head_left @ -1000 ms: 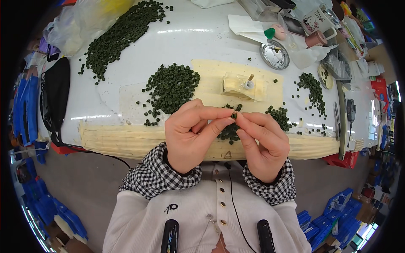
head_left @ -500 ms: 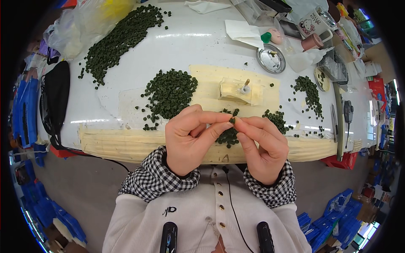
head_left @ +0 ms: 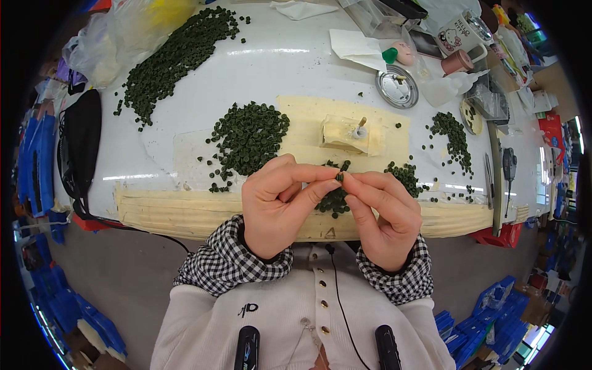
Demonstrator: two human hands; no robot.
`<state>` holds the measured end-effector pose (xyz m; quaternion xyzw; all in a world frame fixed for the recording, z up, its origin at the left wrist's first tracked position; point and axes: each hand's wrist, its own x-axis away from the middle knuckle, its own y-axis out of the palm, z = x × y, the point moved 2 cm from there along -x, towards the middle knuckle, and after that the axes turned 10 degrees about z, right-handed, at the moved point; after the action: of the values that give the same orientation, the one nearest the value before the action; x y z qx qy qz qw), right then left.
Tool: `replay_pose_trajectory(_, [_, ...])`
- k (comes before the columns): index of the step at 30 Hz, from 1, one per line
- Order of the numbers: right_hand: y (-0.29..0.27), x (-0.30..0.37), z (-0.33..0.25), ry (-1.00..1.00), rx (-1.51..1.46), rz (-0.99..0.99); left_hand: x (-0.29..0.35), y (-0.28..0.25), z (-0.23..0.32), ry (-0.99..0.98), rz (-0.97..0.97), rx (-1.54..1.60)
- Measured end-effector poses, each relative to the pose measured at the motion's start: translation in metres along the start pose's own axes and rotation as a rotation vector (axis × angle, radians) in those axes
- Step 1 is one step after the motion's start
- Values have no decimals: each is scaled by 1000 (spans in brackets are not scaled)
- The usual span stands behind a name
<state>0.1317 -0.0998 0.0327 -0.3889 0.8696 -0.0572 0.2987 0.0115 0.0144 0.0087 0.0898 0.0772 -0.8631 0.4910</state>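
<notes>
L hand: grip pinches tiny, dk-green pc; R hand touches it, can't tell if pinching.

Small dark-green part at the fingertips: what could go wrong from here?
1. The small dark-green part is held only at the fingertips, where the left hand and right hand meet. It could slip and get lost among the similar parts in the pile between the hands.
2. The right hand is close to another small pile; a sideways move might scatter it.
</notes>
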Motion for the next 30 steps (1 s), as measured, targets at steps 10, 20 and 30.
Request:
replay_pose_trajectory(10, [0,0,1,-2,20,-5,0,1,-1,34,0,-34])
replay_pose_trajectory(20, [0,-3,1,13,22,-16,0,1,-2,5,8,-39])
replay_pose_trajectory(30, [-15,-28,8,-17,202,164,1,-1,0,-49,7,-38])
